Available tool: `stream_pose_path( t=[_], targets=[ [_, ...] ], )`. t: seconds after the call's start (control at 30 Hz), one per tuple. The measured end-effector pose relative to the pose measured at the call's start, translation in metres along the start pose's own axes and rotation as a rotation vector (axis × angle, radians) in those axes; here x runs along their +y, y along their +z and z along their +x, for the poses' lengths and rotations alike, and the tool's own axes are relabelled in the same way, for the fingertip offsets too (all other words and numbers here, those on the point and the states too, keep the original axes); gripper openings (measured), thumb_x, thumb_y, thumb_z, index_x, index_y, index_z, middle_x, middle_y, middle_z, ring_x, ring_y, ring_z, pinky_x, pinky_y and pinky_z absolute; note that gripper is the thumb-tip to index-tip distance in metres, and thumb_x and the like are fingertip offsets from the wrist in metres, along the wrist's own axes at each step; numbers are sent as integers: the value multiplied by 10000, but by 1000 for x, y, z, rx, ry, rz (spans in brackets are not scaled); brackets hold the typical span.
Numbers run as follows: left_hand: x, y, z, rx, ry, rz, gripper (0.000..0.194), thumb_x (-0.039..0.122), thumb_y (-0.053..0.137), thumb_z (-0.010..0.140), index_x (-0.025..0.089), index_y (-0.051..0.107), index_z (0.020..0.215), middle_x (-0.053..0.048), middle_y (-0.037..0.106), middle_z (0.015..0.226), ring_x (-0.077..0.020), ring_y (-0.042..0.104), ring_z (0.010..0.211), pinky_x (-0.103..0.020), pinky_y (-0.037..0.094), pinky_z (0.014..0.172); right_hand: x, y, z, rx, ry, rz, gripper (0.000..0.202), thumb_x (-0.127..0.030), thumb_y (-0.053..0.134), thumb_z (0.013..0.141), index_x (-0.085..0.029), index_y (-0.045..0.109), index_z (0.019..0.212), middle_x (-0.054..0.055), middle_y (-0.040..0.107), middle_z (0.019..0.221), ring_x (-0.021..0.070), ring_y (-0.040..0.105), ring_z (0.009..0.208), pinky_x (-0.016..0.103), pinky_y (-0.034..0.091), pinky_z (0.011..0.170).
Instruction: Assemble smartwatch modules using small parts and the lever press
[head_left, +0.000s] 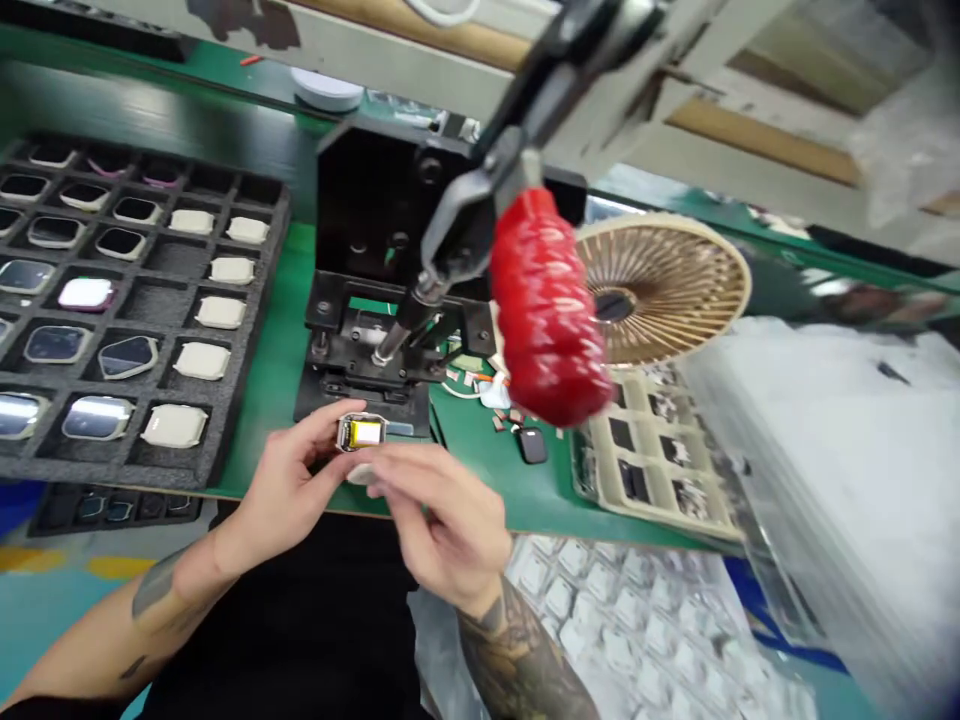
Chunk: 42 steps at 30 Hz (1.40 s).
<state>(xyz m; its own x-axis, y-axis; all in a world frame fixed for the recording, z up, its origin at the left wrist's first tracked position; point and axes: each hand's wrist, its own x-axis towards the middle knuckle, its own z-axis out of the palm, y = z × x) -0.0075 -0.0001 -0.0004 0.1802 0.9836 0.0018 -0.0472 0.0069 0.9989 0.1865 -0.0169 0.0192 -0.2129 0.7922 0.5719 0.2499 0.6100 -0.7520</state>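
Note:
My left hand (300, 470) pinches an opened smartwatch case (364, 432) by its left side; a yellow-edged battery shows inside it. Just below the case is a pale back cover (361, 474), gripped by the fingertips of my right hand (442, 510). Whether a thin cable joins the cover to the case cannot be made out. Both hands are in front of a black toggle press (405, 370), whose red handle (551, 310) juts toward me.
On the left lies a dark foam tray (232, 400) of watches and pale cases. A beige fan (667, 290) stands behind a compartment box (660, 450) at right. A small black watch (532, 445) lies near loose parts. Plastic-wrapped pieces (622, 620) are below the bench edge.

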Motion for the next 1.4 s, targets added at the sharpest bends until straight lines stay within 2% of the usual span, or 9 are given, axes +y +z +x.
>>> stream_pose_path(
  t=[0.1,0.27,0.4,0.53,0.73,0.87,0.97,1.2,1.4],
  targets=[
    [0,-1,1,23,14,-6,481,191,806,975,220,763,1453,-71,897,1229,-233,888,1030,-297,732,890,-1,11,7,-110,17,12,538,34,662,1006,-307,784,1404,89,751,1451,202,849,1110,330,778,901],
    [-2,0,1,7,36,36,567,101,753,948,228,737,1500,-52,884,1306,-206,879,1085,-291,713,993,-2,8,-2,-165,1,-155,638,-4,740,993,-324,715,1544,96,768,1460,253,824,1215,406,775,956],
    [-2,1,0,-22,11,-6,517,147,772,992,202,721,1503,-83,876,1311,-213,869,1110,-283,713,969,6,-2,0,-70,-91,-266,641,-42,791,982,-291,700,1565,111,810,1391,293,795,1205,511,734,969],
    [0,1,2,-76,4,-36,626,197,906,932,204,701,1524,-78,873,1283,-180,853,954,-252,717,867,19,-6,9,-3,-39,-278,550,-65,817,975,-308,760,1465,95,825,1353,315,740,1258,586,680,1048],
    [-4,-2,1,-42,-7,-103,378,316,748,1106,218,768,1470,-99,846,1393,-221,855,1160,-266,706,986,24,4,7,-67,-9,-225,509,-69,773,1001,-285,748,1462,98,797,1424,297,715,1350,543,653,1131],
    [-3,-2,1,-18,-20,-177,375,295,754,1102,226,783,1470,-82,891,1246,-198,883,978,-246,727,874,24,1,-1,65,104,-213,530,-196,794,1016,-287,701,1530,129,725,1536,329,710,1414,574,612,1211],
    [-2,-5,1,-66,-3,-166,305,272,774,1091,259,839,1388,-47,907,1200,-180,889,945,-228,726,904,25,-3,-4,59,181,-122,348,-267,761,1056,-285,768,1403,104,805,1345,299,778,1267,526,644,1139],
    [-7,-8,-1,-66,168,43,331,212,774,1083,288,853,1395,-17,884,1317,-164,899,995,-185,699,969,21,1,-4,51,274,-30,203,-210,734,1075,-272,811,1252,73,831,1219,237,790,1173,418,634,1059],
    [-6,-4,-5,57,375,189,325,98,774,1048,277,878,1298,15,916,1165,-123,888,900,-134,680,916,15,13,-5,101,303,8,121,-241,696,1096,-250,791,1170,72,808,1144,224,772,1083,391,623,997]
  ],
)
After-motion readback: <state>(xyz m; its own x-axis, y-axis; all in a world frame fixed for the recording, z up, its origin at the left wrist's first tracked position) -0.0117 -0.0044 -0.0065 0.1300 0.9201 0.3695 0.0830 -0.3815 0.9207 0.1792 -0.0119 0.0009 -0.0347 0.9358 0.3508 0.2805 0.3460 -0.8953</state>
